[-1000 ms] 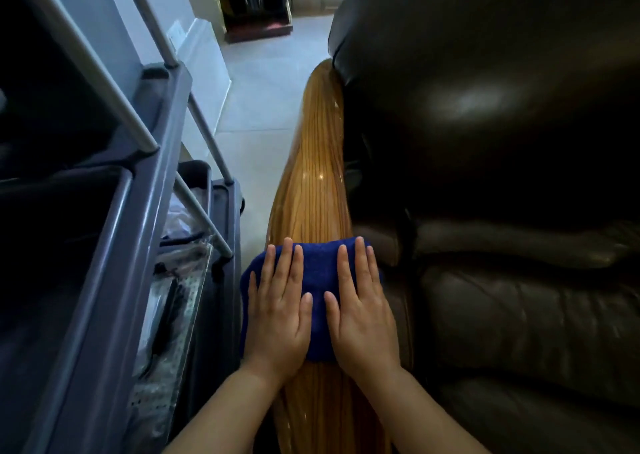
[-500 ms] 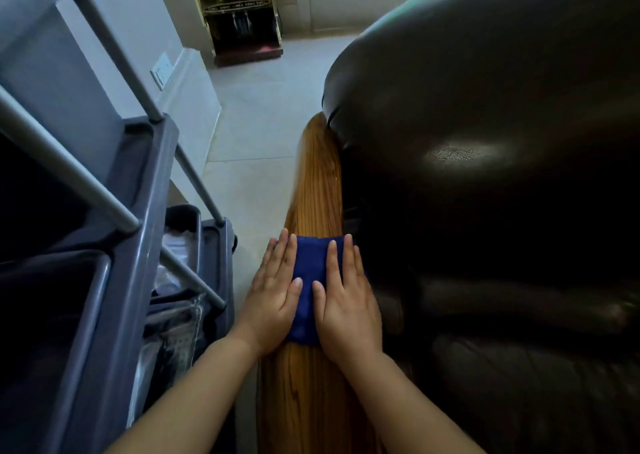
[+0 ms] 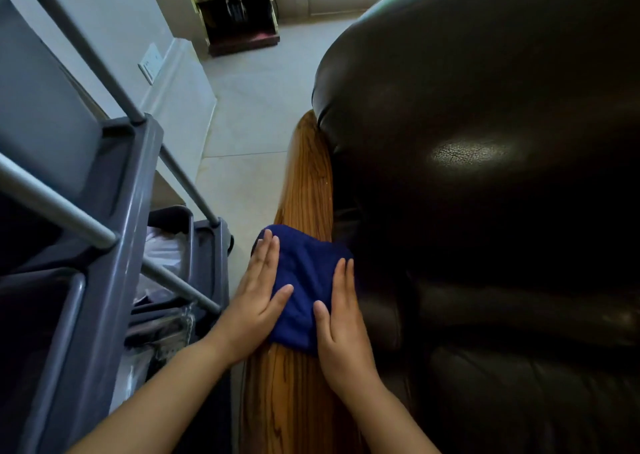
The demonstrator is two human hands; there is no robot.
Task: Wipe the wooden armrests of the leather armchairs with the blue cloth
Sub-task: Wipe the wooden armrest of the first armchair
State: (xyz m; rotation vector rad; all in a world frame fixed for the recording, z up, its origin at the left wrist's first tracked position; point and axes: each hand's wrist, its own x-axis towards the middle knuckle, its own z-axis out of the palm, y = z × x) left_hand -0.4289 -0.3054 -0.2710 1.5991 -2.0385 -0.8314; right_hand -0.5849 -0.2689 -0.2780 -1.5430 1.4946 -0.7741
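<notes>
A blue cloth (image 3: 304, 280) lies draped over the glossy wooden armrest (image 3: 306, 176) of a dark brown leather armchair (image 3: 485, 176). My left hand (image 3: 258, 301) presses flat on the cloth's left edge, fingers straight and together. My right hand (image 3: 341, 318) presses flat on its right edge, beside the leather seat. The two hands sit apart with bare cloth bunched between them. The armrest runs from the bottom of the view up to the chair's back.
A grey cleaning cart (image 3: 114, 231) with metal rails stands close on the left, with bins and plastic-wrapped items inside. A narrow strip of pale tiled floor (image 3: 249, 114) runs between cart and armrest. A dark cabinet (image 3: 239, 13) stands by the far wall.
Both hands have slid the cloth further up the armrest toward the chair's back. The hands have spread apart and the cloth now bunches between them.
</notes>
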